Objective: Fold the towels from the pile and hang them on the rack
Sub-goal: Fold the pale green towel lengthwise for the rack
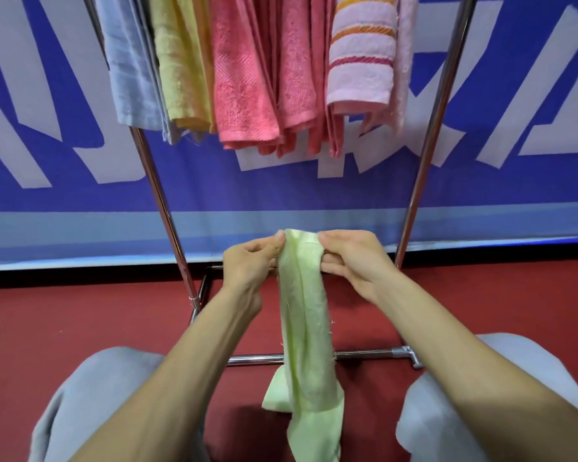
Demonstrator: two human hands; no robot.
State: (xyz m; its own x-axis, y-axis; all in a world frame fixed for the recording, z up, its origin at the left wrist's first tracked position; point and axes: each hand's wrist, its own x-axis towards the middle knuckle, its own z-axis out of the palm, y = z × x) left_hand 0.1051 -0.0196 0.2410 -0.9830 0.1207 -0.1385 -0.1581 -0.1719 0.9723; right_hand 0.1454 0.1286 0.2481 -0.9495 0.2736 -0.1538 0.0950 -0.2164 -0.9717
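A pale green towel [303, 328] hangs down in a narrow strip between my knees. My left hand [247, 261] pinches its top left edge, and my right hand [351, 258] grips the top right edge, fingers curled into the cloth. Above, on the metal rack [157, 191], hang several folded towels: a light blue towel [131, 68], a yellow towel [181, 68], pink towels [247, 81] and a striped pink towel [361, 55]. The rack's top bar lies out of view.
The rack's chrome base bar [364, 355] crosses the red floor [80, 321] just behind the green towel. A blue and white banner wall [47, 111] stands behind the rack. My knees in grey trousers [90, 395] flank the towel.
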